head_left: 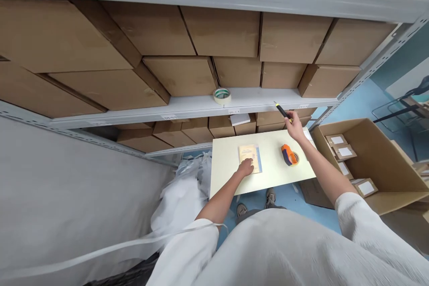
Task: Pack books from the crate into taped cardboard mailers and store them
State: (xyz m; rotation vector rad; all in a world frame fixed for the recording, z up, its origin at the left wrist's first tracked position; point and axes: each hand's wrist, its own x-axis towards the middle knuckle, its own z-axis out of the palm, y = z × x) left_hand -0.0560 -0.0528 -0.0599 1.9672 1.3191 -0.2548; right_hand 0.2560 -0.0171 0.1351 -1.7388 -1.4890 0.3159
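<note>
My left hand (246, 167) rests on a pale yellow booklet (248, 152) with a blue edge, covering its lower part. The booklet lies flat on a cream-coloured table (224, 165). My right hand (295, 127) is closed around a black-and-yellow utility knife (282, 111), raised above the table's far right side. The knife's thin tip points forward and left, toward the shelf. Below the right hand, an orange-and-dark-blue tape dispenser (287, 154) with a roll of tape sits on the table, apart from both hands.
A grey metal shelf (194, 109) stands ahead, packed with cardboard boxes (181, 76). A tape roll (222, 95) lies on it. To the right is a large open carton (385, 156) holding small labelled boxes (345, 152). White plastic wrapping (181, 201) is heaped at the left.
</note>
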